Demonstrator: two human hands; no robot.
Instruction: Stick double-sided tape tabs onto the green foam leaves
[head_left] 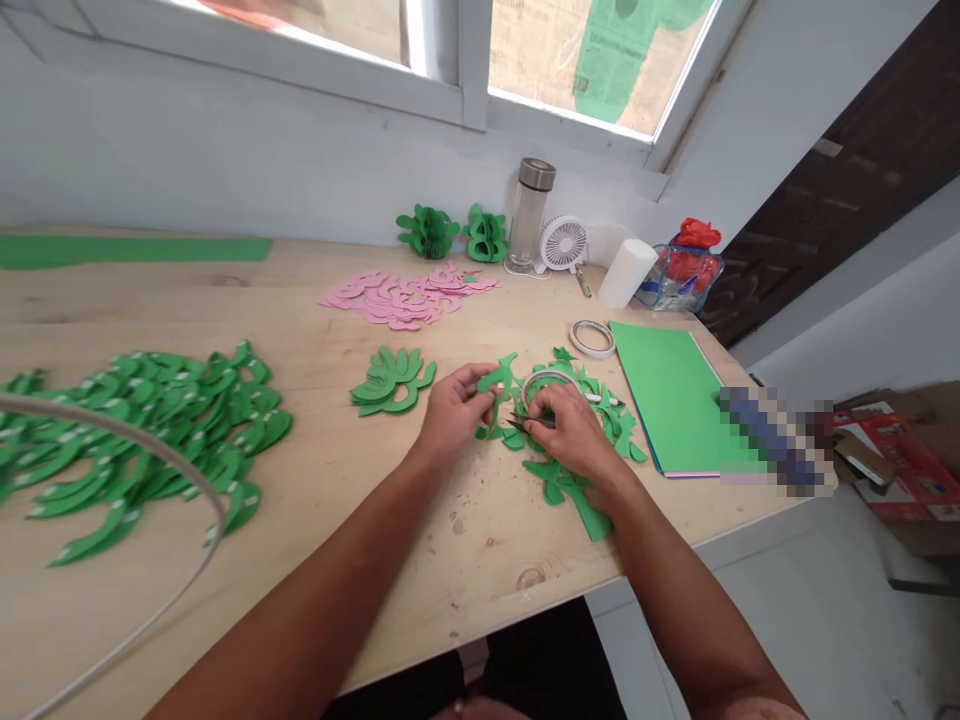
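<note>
- Forearms of the person fill the foreground, meeting over the middle of the wooden table (337,480)
- Left hand (454,405): fingers closed in a pinch on a green paper cut-out (501,378), held just above the tabletop
- Right hand (570,430): curled around small dark scissors (521,425), their tips pointing at the cut-out; how far the blades stand apart cannot be told
- Green offcuts (577,480) lie under and around both hands, with a roll of tape (551,380) partly hidden behind the right hand
- Small stack of finished green leaf shapes (391,380) sits just left of the hands
- Large spread of green leaf pieces (157,420) covers the left of the table, a thin white hoop (187,470) arching over it
- Pink cut-outs (409,295) lie further back, near two folded green paper ornaments (454,232)
- Uncut green sheets (675,395) are stacked to the right, a second tape roll (592,338) beside them
- Bottle (531,215), small fan (564,243) and white roll (626,273) stand along the wall
- Progress, as judged: many shapes are already cut and piled; one piece is in hand and a stack of whole sheets is left
</note>
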